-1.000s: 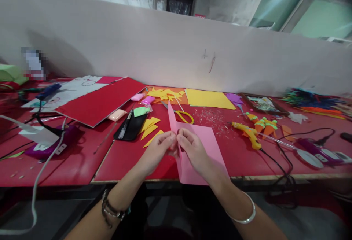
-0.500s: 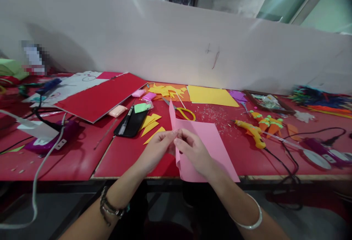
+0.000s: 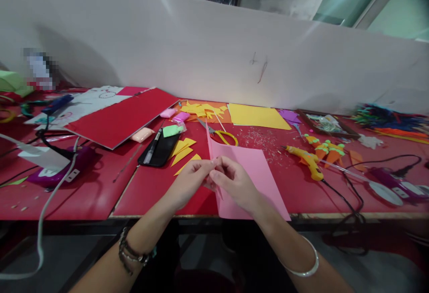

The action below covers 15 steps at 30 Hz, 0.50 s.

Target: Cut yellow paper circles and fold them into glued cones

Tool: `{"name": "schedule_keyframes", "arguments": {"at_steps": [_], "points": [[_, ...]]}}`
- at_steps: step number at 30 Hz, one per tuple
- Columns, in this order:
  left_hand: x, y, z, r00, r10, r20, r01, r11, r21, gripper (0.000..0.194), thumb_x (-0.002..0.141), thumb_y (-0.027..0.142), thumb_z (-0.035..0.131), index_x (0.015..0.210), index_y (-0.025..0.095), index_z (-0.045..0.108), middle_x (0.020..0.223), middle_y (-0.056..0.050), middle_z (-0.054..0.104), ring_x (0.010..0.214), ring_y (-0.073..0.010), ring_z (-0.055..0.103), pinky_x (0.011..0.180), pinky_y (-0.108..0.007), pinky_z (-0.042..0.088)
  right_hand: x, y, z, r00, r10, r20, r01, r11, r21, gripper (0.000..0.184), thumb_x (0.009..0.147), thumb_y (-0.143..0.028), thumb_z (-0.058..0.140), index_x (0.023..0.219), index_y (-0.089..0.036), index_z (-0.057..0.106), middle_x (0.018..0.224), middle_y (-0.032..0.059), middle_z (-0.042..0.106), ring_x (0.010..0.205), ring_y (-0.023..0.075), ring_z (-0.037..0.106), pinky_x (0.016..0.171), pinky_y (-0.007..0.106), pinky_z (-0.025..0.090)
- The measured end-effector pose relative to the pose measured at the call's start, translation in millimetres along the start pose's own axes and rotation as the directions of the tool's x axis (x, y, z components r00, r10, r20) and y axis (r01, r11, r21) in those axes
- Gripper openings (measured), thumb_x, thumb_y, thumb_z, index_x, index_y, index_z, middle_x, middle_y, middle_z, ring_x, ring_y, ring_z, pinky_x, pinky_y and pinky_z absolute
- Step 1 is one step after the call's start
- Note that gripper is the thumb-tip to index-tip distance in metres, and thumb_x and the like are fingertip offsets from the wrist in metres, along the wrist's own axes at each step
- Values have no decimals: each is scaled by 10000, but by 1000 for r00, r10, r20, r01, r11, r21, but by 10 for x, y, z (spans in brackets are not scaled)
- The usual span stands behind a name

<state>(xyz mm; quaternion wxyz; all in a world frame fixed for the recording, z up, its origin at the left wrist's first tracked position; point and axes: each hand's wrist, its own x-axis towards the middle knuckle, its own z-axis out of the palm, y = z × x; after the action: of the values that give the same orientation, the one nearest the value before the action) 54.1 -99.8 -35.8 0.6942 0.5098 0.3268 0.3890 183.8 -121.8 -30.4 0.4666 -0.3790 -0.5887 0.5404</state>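
A pink sheet of paper [image 3: 258, 172] rests on the red table near its front edge, its left part folded upright. My left hand [image 3: 192, 179] pinches that raised edge from the left. From the right, my right hand [image 3: 234, 181] pinches the same fold, fingertips meeting those of the left. Behind the paper lie yellow-handled scissors [image 3: 228, 138], partly hidden by the raised fold. Several yellow paper triangles [image 3: 182, 153] lie to the left of my hands, beside a black phone [image 3: 169, 147] with a pen [image 3: 153, 147] on it.
To the right lie a yellow glue gun [image 3: 308, 161] with its cord and small orange carrot-like crafts [image 3: 328, 150]. A yellow sheet [image 3: 258, 116] lies at the back. On the left are a red board [image 3: 127, 118] and a purple power strip [image 3: 63, 167] with cables.
The upright part of the pink paper has narrowed to a thinner edge as it is pressed together. Both hands stay in nearly the same place.
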Motion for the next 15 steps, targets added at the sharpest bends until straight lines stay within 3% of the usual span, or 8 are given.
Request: {"name": "schedule_keyframes", "arguments": {"at_steps": [6, 12, 15], "points": [[-3, -9, -2, 999, 43, -14, -43, 999, 19, 347, 764, 424, 531, 552, 151, 504, 528, 32, 469, 508, -84, 452, 510, -196, 396, -8, -20, -36, 1000, 13, 16, -13, 999, 46, 286, 778, -355, 533, 646, -211, 325, 641, -45, 356, 585, 99, 375, 577, 254, 354], [8, -8, -43, 997, 27, -69, -20, 995, 99, 204, 700, 293, 570, 564, 151, 516, 538, 44, 452, 513, -79, 402, 503, -190, 351, -26, -41, -102, 999, 19, 30, -20, 1000, 17, 65, 716, -176, 431, 687, -209, 384, 664, -35, 335, 634, 115, 377, 617, 259, 370], [23, -2, -81, 996, 49, -80, -34, 984, 174, 179, 709, 302, 556, 626, 143, 559, 572, 39, 490, 538, -83, 411, 523, -193, 344, -40, -72, -93, 999, 13, 50, -9, 998, -61, 168, 641, -98, 398, 761, -210, 435, 735, -28, 383, 696, 119, 405, 653, 255, 381]]}}
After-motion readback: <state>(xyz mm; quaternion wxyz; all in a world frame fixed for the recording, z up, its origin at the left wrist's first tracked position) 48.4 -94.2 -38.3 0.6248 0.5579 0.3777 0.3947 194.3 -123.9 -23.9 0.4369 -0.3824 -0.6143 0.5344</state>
